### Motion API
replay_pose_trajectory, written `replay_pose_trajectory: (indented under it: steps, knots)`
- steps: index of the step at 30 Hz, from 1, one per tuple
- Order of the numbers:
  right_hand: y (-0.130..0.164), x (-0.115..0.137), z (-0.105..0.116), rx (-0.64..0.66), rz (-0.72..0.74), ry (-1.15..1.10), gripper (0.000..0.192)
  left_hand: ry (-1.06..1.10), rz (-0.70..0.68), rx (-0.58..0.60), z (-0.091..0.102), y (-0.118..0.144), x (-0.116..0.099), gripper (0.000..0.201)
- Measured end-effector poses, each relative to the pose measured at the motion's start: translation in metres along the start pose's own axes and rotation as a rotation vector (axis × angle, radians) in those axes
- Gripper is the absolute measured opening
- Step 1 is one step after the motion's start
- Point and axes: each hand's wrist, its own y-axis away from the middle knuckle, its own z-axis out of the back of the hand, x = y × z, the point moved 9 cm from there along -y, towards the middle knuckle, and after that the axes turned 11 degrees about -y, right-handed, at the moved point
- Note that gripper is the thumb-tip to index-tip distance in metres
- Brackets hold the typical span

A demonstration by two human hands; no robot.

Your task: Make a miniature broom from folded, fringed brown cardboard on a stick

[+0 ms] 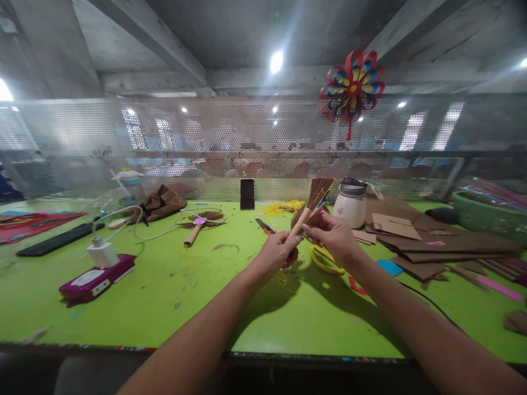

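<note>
Paper fan (pixel 314 200): held above tabletop (pixel 177 323), between front and back edges | handle (pixel 299 220) wrapped by left hand (pixel 276 251) | pleats (pixel 323 187) pinched low by right hand (pixel 332 236) | judged light, handle stiff, pleats easily creased; best gripped by handle, pleats only lightly pinched

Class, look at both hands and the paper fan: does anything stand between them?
Nothing visible does. The left hand already grips the handle of the fan, and the right hand is on its folds. The jar stands to the right, not between.
</note>
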Motion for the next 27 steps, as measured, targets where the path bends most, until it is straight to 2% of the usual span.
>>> replay_pose_trajectory:
  steps: [11, 17, 22, 27]
  knots:
    - [0.000, 0.001, 0.000, -0.001, 0.008, 0.003, 0.025, -0.073, -0.055, 0.015, -0.001, -0.003, 0.002, 0.033]
    - [0.000, 0.002, -0.002, 0.011, 0.059, 0.035, 0.026, -0.089, -0.077, 0.000, 0.001, -0.005, 0.005, 0.034]
    - [0.006, 0.011, -0.008, 0.029, 0.233, 0.102, 0.022, -0.124, -0.094, -0.042, 0.005, -0.004, 0.002, 0.031]
    - [0.023, 0.024, -0.017, 0.024, 0.476, 0.392, 0.010, -0.145, -0.116, -0.105, 0.010, -0.005, 0.001, 0.030]
